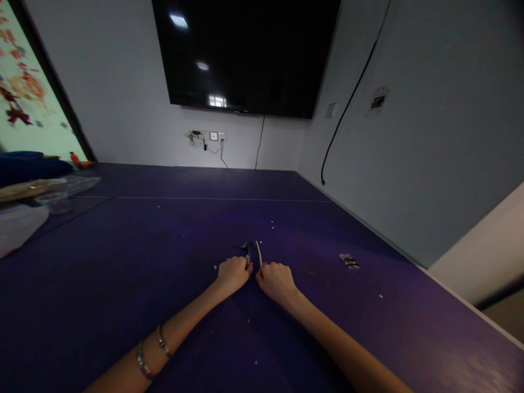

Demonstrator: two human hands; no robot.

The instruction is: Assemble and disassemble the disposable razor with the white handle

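Note:
My left hand [234, 274] is closed, fingers curled, around the near end of a small thin dark piece with a pale part [248, 253]. Close beside it on the right, my right hand [277, 281] grips the lower end of a slim pale curved strip [258, 253]. Dark bits show at the far ends of both pieces, between and just beyond the hands. Whether the two pieces join is too small to tell, and my fingers hide their near ends. Both hands are low over the purple surface [184, 327].
A small dark patterned packet [349, 261] lies to the right, and white specks dot the surface. Clear plastic bags [61, 194] and blue fabric [33, 166] are piled at left. A black cable [347, 103] hangs by the right wall; a television [249, 54] is on the wall ahead.

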